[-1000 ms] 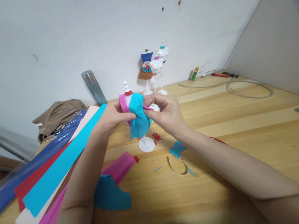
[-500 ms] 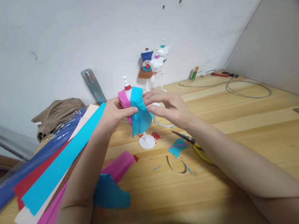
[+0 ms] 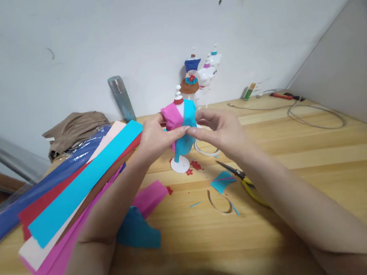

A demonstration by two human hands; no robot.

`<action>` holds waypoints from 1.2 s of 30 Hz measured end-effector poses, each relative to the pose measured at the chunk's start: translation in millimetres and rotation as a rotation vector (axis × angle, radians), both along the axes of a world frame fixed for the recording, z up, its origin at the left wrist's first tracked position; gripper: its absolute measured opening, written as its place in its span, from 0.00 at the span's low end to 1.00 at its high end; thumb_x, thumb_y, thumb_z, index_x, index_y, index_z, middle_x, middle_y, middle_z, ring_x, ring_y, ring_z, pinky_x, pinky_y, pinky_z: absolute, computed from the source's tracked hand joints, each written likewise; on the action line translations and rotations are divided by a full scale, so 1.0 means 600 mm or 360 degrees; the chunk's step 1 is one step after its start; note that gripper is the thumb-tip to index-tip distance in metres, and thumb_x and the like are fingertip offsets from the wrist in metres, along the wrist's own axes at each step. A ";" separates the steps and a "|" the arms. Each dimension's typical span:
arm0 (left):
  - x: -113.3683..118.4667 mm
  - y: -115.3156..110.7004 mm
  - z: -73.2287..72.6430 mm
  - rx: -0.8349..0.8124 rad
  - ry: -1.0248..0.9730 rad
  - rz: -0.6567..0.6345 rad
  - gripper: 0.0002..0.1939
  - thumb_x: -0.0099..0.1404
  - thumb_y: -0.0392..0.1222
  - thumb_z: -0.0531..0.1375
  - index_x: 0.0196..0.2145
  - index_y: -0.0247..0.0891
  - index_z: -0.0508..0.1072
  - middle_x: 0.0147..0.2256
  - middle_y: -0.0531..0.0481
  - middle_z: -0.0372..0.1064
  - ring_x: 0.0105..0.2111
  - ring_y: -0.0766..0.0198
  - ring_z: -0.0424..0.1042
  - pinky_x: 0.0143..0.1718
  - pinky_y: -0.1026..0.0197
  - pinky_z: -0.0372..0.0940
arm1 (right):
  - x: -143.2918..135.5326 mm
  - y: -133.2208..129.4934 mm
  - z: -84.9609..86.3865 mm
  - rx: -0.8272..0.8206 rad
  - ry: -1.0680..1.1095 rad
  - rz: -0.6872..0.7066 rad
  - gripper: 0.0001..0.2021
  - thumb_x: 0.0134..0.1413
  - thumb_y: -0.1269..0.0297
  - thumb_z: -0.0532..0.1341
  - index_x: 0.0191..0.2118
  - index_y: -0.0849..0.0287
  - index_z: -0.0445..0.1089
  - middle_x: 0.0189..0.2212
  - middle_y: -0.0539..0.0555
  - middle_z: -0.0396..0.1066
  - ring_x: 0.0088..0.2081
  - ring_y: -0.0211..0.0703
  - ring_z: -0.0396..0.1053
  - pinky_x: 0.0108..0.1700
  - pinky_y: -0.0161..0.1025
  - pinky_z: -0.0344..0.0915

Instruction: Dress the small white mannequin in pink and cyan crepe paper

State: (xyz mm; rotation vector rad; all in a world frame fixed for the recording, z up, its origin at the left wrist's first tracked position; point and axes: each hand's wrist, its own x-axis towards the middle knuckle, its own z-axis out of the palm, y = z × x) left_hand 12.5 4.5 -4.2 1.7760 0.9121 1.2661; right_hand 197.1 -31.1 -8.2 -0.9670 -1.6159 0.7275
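Note:
A small white mannequin (image 3: 178, 94) leans to the right between my hands, its round base (image 3: 180, 164) low over the table; I cannot tell whether it touches. Pink crepe paper (image 3: 172, 117) covers one side of its chest and blue crepe paper (image 3: 188, 113) the other, hanging down past the waist. My left hand (image 3: 159, 136) is closed round the pink side, thumb pressed on the front of the waist. My right hand (image 3: 223, 128) pinches the blue paper at the waist, its thumb tip meeting the left thumb.
Strips of coloured crepe paper (image 3: 84, 184) lie at left, beside a brown cloth (image 3: 74, 129) and a flask (image 3: 122, 99). Yellow-handled scissors (image 3: 249, 185) and paper scraps (image 3: 222, 182) are near my right forearm. More mannequins (image 3: 207, 76) stand at the wall; a cable (image 3: 316, 122) lies right.
The mannequin has gone from upright to leaning right. My right fingers have closed in on the blue paper at the waist, and the thumbs now meet. The whole view has shifted somewhat.

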 end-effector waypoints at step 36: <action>-0.030 -0.055 0.066 0.0172 0.0870 0.0475 0.15 0.59 0.49 0.66 0.23 0.38 0.71 0.23 0.53 0.68 0.27 0.65 0.64 0.30 0.59 0.55 | -0.005 0.038 -0.038 -0.0228 0.0436 0.0072 0.20 0.34 0.57 0.79 0.33 0.51 0.72 0.31 0.49 0.78 0.34 0.48 0.75 0.45 0.51 0.77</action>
